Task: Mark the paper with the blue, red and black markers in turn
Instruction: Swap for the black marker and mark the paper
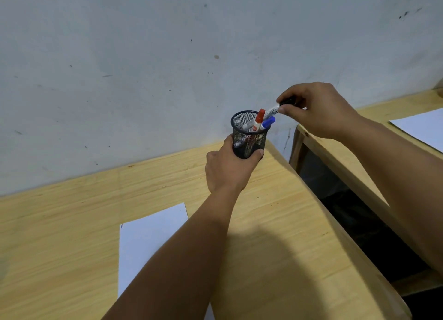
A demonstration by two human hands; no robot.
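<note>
The left hand (pixel 227 168) wraps around the lower part of a black mesh pen cup (pixel 249 134), which sits near the back corner of the wooden desk (pixel 72 200) close to the wall (pixel 167 44). The right hand (pixel 316 109) pinches the dark capped end of the black marker (pixel 275 109) between thumb and fingers, the marker slanting with its white barrel down into the cup. The likeliest trouble is that this slanted marker catches on the rim or drags its neighbours, tipping the light cup or flicking the red marker (pixel 259 119) or the blue marker (pixel 267 122) over the desk edge into the dark gap beside it; the left hand's grip is what guards against that. A second risk is order: the task asks for blue first, and whether the black one is going in or coming out cannot be told. The red and blue markers stand capped in the cup, leaning to the right, caps above the rim. The paper (pixel 148 243), a white sheet, lies flat on the desk nearer the person, partly hidden by the left forearm, with a tiny dark mark at its upper left corner. Another white sheet (pixel 422 128) rests on a separate desk at the right.
</note>
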